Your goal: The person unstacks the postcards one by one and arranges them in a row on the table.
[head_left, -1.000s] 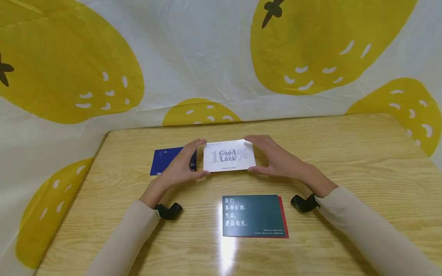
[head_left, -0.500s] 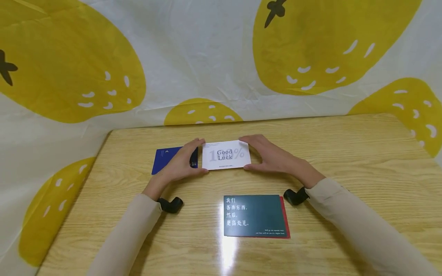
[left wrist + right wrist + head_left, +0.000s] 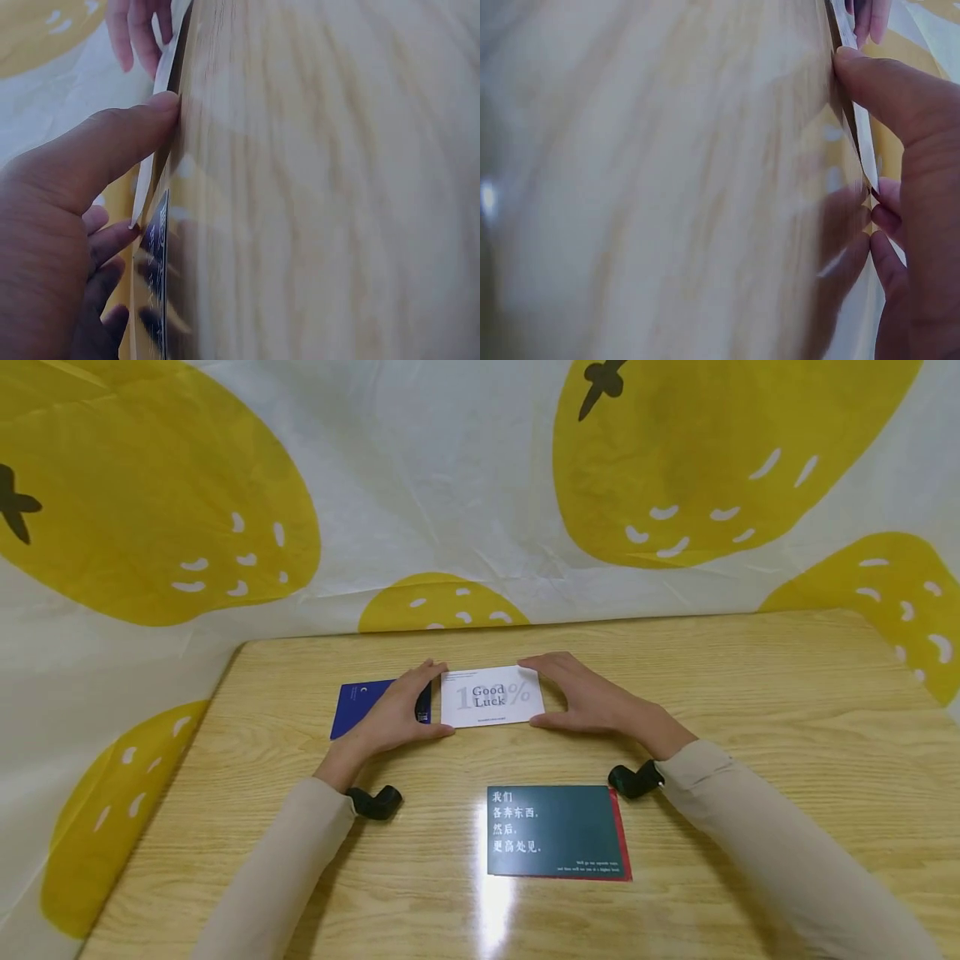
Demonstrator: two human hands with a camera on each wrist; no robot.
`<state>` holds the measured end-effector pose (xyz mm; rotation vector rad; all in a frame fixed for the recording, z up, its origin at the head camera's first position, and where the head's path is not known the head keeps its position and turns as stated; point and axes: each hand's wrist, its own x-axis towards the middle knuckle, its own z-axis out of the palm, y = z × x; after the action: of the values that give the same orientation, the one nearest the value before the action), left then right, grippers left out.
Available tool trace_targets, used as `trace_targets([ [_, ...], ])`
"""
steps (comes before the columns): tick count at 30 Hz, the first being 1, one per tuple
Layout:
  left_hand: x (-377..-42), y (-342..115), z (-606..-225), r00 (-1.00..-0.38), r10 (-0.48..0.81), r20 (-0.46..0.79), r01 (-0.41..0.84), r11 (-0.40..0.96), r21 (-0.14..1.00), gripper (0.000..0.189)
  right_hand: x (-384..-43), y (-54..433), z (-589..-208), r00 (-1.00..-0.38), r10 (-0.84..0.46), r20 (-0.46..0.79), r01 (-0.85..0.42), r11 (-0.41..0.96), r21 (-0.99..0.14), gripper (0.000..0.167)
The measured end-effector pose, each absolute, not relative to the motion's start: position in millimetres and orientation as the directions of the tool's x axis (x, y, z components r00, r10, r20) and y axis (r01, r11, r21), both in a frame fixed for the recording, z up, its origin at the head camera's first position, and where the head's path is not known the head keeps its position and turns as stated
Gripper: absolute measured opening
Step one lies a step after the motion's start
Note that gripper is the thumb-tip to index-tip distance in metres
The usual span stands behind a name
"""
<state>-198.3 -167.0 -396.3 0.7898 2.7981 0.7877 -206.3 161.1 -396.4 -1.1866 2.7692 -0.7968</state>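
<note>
My left hand (image 3: 388,714) and right hand (image 3: 596,697) hold a white postcard (image 3: 491,696) printed "Good Luck" by its two ends. On each side the thumb is at the near edge and fingertips at the far edge. In the left wrist view the postcard (image 3: 144,187) shows as a thin tilted strip close over the tabletop. The right wrist view shows the same postcard (image 3: 863,135), its thumb-side edge above the wood. A dark blue card (image 3: 360,702) lies just left of it, partly covered by my left hand.
Nearer to me on the wooden table (image 3: 420,877) lies a dark green card (image 3: 555,831) with white writing, over a red card (image 3: 626,847) showing at its right and bottom edges. A lemon-patterned cloth (image 3: 450,485) hangs behind the table.
Both hands have brought the white postcard slightly left and lower toward the tabletop, closer to the blue card. In the last half second they have barely moved.
</note>
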Motion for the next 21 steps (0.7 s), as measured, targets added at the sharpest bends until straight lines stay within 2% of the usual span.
trace_targets([
  [21, -200.0, -168.8, -394.1, -0.859, 0.512, -0.005, 0.429, 0.726, 0.538, 0.098, -210.3, 160.5, -398.8, -0.722, -0.673, 0.159, -0.651, 0.585, -0.484, 0.086],
])
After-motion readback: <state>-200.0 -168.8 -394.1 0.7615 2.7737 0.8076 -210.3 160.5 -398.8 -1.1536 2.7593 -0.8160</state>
